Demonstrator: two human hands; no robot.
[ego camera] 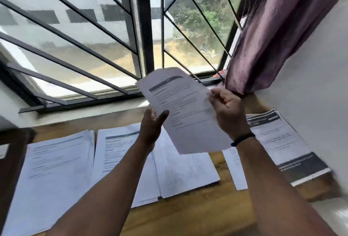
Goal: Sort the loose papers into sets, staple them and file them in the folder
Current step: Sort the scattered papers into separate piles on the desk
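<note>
1. Holding a printed sheet (183,111) up in the air above the tabletop (188,215), both hands keep it in front of the window grille (105,34).
2. Its long axis is tilted, the dark header band toward the upper left and the foot toward the lower right (the print is too blurred to read).
3. The left hand (152,126) takes the sheet's left edge, thumb on the printed face and the other fingers hidden behind it.
4. The right hand (228,111) grips the right edge with curled fingers; a dark band (243,138) circles that wrist.
5. Below, flat on the wooden, grained tabletop, lie paper stacks side by side: a left stack (54,171), a middle stack (114,153) and a third stack (186,171), long axes running away from the person.
6. At far right a stack with dark printed blocks (288,145) lies angled beside the white wall (310,88).
7. A purple, crinkled curtain (278,28) hangs at upper right.
</note>
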